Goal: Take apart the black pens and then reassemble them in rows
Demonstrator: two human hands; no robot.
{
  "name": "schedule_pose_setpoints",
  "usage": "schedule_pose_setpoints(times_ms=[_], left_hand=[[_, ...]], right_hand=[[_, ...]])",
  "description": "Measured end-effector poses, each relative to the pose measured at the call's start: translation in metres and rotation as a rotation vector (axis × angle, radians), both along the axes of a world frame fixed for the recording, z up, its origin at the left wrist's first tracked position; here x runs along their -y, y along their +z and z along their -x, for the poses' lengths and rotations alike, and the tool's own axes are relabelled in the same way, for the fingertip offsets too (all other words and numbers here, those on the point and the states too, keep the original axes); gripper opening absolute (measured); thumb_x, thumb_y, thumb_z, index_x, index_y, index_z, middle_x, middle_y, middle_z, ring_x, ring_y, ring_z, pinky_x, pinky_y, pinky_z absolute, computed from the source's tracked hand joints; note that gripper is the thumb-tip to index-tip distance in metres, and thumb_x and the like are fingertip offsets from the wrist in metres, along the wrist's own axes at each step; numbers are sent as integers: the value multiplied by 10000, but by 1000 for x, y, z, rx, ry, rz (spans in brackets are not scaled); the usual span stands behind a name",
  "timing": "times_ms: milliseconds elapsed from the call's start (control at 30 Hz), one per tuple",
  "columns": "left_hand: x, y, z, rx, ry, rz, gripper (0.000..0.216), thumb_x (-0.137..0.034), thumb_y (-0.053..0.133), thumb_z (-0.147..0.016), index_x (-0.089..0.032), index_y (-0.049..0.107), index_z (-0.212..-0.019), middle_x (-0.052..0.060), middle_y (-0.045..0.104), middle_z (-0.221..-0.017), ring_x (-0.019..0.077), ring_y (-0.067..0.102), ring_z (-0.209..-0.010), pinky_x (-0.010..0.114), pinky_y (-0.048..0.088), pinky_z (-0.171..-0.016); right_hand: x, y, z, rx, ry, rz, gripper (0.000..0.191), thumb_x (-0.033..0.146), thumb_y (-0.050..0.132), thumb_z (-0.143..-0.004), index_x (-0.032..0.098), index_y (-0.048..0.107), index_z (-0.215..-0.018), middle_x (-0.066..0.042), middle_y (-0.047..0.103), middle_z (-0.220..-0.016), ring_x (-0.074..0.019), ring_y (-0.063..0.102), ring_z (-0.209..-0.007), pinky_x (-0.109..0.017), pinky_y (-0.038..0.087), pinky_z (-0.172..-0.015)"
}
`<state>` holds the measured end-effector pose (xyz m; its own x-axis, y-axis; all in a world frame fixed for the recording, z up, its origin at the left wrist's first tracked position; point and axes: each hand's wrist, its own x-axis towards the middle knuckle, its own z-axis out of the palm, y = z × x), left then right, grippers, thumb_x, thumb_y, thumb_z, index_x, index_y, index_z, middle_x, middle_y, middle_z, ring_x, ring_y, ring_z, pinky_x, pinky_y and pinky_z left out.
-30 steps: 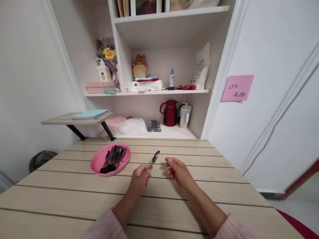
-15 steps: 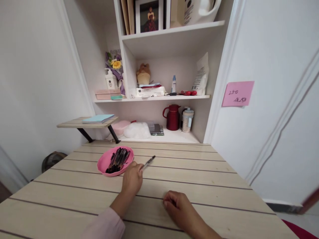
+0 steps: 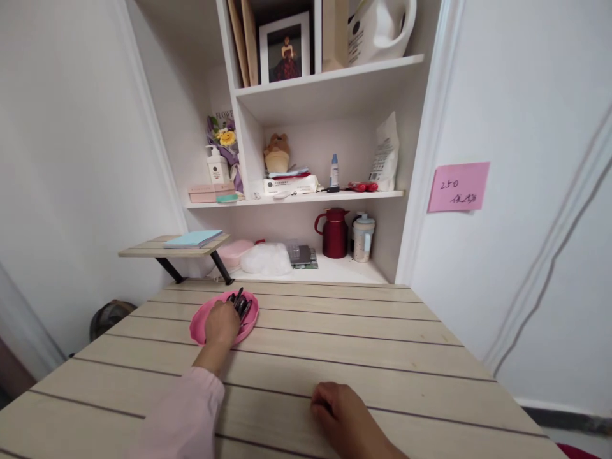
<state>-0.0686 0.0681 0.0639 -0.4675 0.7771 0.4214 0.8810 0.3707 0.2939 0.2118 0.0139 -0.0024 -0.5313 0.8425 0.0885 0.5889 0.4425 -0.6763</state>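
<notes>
My left hand (image 3: 222, 322), in a pink sleeve, is over the left part of a pink bowl (image 3: 252, 315) with a wavy rim. Several dark pens (image 3: 244, 308) lie bunched in the bowl. One pen (image 3: 239, 294) tilts up above the others right by my left fingers, which are closed and seem to hold it; the fingertips are hidden behind the back of the hand. My right hand (image 3: 338, 408) rests on the slatted wooden table (image 3: 287, 357), curled into a loose fist with nothing visible in it.
Left of the bowl's far side, a small raised shelf (image 3: 138, 248) on black legs carries light blue paper (image 3: 194, 238). Behind the table stands a white shelving unit (image 3: 306, 274) with a red jug (image 3: 335, 234) and a pale cup (image 3: 364, 239). A pink note (image 3: 459, 186) is on the right wall.
My left hand has moved left from the bare tabletop, carrying the pen back over the bowl. My right hand stays curled on the table. The view has tilted slightly upward.
</notes>
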Motion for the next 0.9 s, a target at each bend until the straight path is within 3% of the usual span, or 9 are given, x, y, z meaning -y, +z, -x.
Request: schedule_pose_setpoints(times_ms=[267,433,567,733,833,900], left_hand=[[-1,-9,0,-35,-26,82,138,-170,486,-746,-136,602,-814,165,612,-845,307,574,-747,350,337,-567],[7,-3,4,-32,-72,72,136,-126,482,-724,-149,602,-785,157,608,-839,317,576,-763,357,342,-587],[22,-3,-19,-25,-195,48,160,-157,448,-760,-174,604,-788,134,615,-873,284,573,-806,346,373,-647],[58,-40,-81,25,-590,131,181,-178,426,-782,-212,603,-772,48,637,-776,180,589,-729,265,420,-661],[70,-60,-97,3,-675,202,178,-167,452,-756,-211,618,-801,66,658,-813,188,613,-757,261,454,-661],[72,-65,-94,-33,-681,204,189,-174,445,-767,-210,628,-796,73,668,-807,190,627,-751,259,471,-651]], right_hand=[[-2,-4,-1,20,21,-11,196,168,441,-714,216,630,-731,-11,672,-776,-145,585,-735,-217,352,-639],[-3,-5,2,44,19,-7,196,168,448,-704,222,633,-740,-10,678,-788,-149,590,-746,-218,355,-644],[-4,0,3,80,20,-3,223,157,448,-691,222,651,-758,-22,686,-816,-163,596,-771,-225,361,-659],[-7,8,7,153,23,53,255,143,469,-656,228,676,-777,-37,694,-847,-185,605,-797,-230,379,-670],[-14,3,8,174,29,101,250,114,484,-624,223,678,-738,-35,692,-811,-185,602,-769,-222,380,-632],[-19,-4,6,88,18,135,224,103,484,-623,206,662,-712,-24,678,-762,-165,590,-728,-204,372,-594]])
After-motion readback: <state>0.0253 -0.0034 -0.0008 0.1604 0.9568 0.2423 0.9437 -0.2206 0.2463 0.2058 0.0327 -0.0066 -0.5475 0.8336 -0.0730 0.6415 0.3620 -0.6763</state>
